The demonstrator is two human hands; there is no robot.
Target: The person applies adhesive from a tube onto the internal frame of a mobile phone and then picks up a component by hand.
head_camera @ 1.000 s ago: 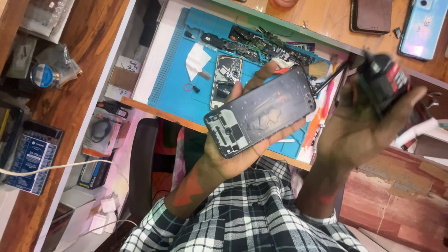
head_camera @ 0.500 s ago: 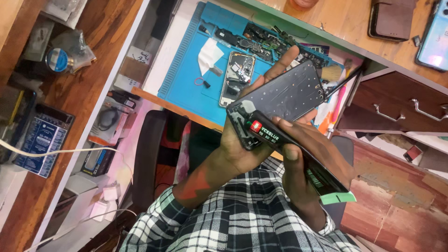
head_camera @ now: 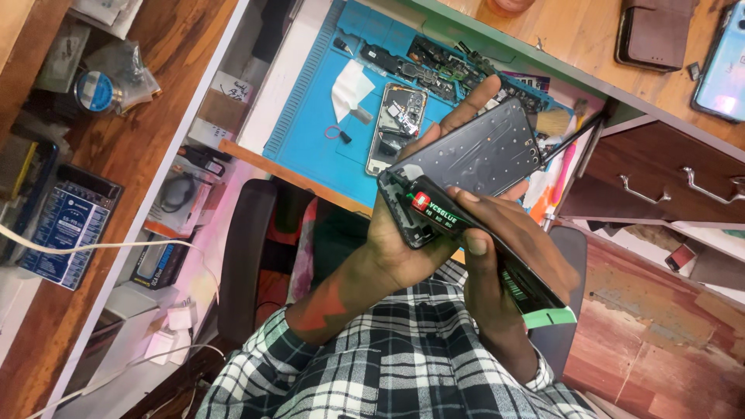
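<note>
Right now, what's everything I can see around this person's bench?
phone frame: one, dark grey, held in left hand
glue tube: one, black with green end, in right hand, tip at frame's lower corner
mat: one, blue, on white bench
opened phone: one, dark, on mat
circuit boards: several, dark, mat's far edge
wallet case: one, brown, wooden top
phone: one, pale blue, wooden top's right edge
drawer: one, dark brown, open
tape roll: one, blue, left shelf
left hand: one
right hand: one
</note>
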